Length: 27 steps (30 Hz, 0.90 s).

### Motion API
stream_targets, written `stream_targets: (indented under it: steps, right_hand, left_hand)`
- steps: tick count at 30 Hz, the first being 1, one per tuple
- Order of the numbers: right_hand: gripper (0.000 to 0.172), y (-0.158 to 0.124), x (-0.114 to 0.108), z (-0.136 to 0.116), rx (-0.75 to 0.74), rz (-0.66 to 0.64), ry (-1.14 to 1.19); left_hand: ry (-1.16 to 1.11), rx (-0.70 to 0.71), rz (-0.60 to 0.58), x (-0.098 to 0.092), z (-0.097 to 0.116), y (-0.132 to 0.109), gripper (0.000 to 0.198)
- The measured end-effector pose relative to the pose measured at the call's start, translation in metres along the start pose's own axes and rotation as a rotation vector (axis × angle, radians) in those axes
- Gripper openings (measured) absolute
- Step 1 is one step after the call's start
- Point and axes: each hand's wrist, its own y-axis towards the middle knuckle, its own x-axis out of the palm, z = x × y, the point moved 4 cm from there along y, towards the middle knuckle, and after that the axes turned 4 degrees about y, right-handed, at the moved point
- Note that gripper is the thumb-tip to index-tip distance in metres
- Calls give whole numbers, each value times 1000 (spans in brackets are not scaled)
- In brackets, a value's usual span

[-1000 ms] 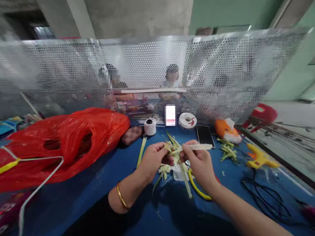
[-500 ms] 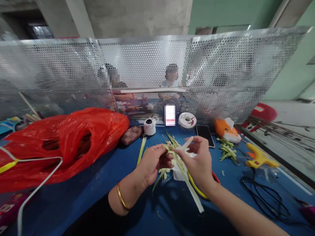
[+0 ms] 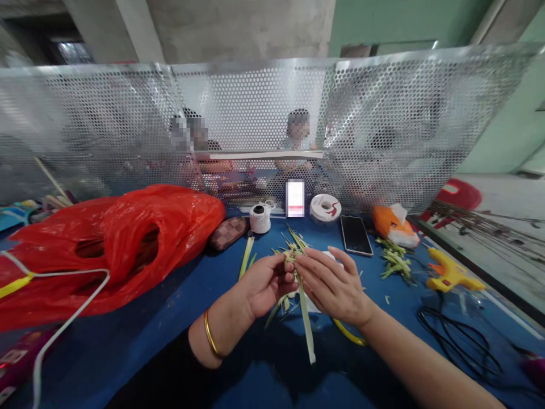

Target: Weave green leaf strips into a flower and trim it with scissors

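Observation:
My left hand (image 3: 263, 287), with a gold bangle on its wrist, pinches a small bundle of pale green leaf strips (image 3: 290, 259). Against the bundle's right side, my right hand (image 3: 334, 287) is closed with its fingers together, their backs turned up. From between the hands a long flat strip (image 3: 307, 326) hangs toward me. What the right fingertips grip is partly hidden behind the fingers. More thin cut strips (image 3: 297, 238) lie just beyond the hands. Under the right hand, a white object (image 3: 314, 307) and a yellow curved handle (image 3: 349, 334) show in part.
A red plastic bag (image 3: 187, 227) fills the left. Farther back stand a white thread spool (image 3: 259, 218), a lit phone (image 3: 295, 199) and a ribbon roll (image 3: 325, 208). At right lie a dark phone (image 3: 356, 235), a tissue pack (image 3: 395, 226) and a yellow glue gun (image 3: 453, 272) with its cord.
My right hand has turned over, its raised white strip gone from view, and its fingers now lie along the bundle. The hanging strip has swung left. My left hand stays nearly still.

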Motion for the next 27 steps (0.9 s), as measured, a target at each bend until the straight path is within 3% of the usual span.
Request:
stream_targets:
  steps: [5,8,13,17,21,24,27]
  right_hand:
    - [27,-4,-3,4,12,49,30]
    - [24,3,-6,7,84,61,146]
    - [12,14,-4,19,450,29,471]
    - [14,14,1,26,765,0,667]
    - [16,7,7,30,1062,-116,776]
    - [18,6,8,34,1129,-88,817]
    - [16,7,14,33,1101,-180,981]
  left_hand:
    - [44,12,-18,-1,-4,3,26]
    - [163,111,-59,-1,-3,3,18]
    - [372,320,-37,-1,5,1,12]
    - [519,461,-31,2,11,-2,16]
    - [627,480,-51,5,12,-4,18]
    - [622,428,-83,6,11,-5,18]
    - [620,387,-139,7,12,-6,21]
